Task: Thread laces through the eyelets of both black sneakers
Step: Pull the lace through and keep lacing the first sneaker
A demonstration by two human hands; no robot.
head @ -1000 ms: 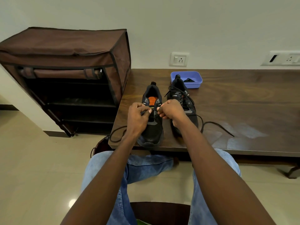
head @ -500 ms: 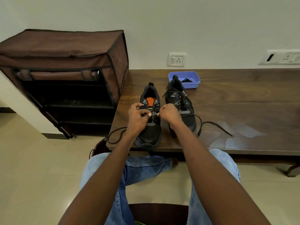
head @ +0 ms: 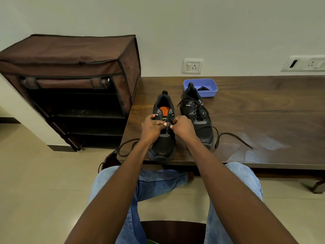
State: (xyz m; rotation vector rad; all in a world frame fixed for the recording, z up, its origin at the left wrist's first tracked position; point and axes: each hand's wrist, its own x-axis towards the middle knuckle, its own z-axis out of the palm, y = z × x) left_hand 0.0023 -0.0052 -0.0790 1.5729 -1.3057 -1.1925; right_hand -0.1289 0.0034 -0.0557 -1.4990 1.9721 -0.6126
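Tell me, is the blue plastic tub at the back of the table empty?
Not empty. The blue plastic tub holds a small black bundle, possibly laces; too small to tell.

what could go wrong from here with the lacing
The lace loops past the table edge by the left hand; it could snag or drag as it is pulled. The left sneaker has its toe at that edge, so a tug from the right hand might slide it off.
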